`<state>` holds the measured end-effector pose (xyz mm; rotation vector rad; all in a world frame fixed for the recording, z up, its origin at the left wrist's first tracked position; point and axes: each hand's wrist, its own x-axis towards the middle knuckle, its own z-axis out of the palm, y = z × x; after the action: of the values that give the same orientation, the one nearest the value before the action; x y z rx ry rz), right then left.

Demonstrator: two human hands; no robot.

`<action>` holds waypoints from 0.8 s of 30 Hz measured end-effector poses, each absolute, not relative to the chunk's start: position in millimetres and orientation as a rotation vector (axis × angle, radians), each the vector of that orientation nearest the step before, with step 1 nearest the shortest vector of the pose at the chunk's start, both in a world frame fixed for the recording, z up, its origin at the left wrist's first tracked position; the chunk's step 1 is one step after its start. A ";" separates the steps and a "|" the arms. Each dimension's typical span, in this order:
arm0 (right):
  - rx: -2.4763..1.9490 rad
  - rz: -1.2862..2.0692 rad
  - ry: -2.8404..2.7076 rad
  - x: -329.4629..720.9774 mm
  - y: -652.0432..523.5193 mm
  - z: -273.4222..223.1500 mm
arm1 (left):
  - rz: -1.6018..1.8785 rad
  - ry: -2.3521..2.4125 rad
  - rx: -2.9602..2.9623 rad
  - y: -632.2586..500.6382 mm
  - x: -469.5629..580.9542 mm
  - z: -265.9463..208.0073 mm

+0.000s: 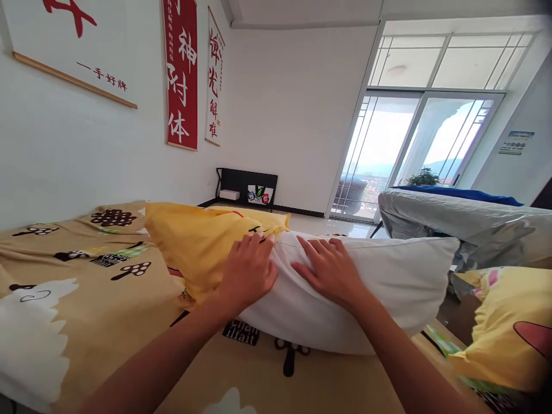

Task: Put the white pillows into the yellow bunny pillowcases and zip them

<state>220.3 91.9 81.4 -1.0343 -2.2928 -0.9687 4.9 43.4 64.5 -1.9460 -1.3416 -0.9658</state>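
Note:
A white pillow lies across the bed in front of me, its left end inside a yellow pillowcase with a printed cartoon design. My left hand is closed on the pillowcase near its opening, fingers curled over the upper edge. Just to its right, my right hand rests on top of the white pillow with fingers spread and thumb apart. The right part of the pillow is uncovered. How far the pillow reaches inside the case is hidden.
Beneath is a bed with a tan patterned sheet. A second yellow pillow lies at the right edge. Beyond stand a plastic-covered piece of furniture, a low black shelf and sliding glass doors. Scrolls hang on the left wall.

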 end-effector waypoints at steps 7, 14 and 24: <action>-0.866 -0.995 -2.425 253.1 103.7 71.3 | -0.706 -1.653 -2.007 123.0 33.3 99.4; -0.940 -0.907 -2.470 232.7 114.9 67.4 | -0.747 -1.680 -2.146 120.7 66.4 118.8; -0.996 -0.896 -2.514 214.7 130.8 60.5 | -0.668 -1.499 -2.162 125.6 93.0 108.5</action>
<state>214.7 130.8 60.5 -0.9958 -2.5138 -0.8965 93.0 125.6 108.5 -2.1615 -1.4991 -0.6680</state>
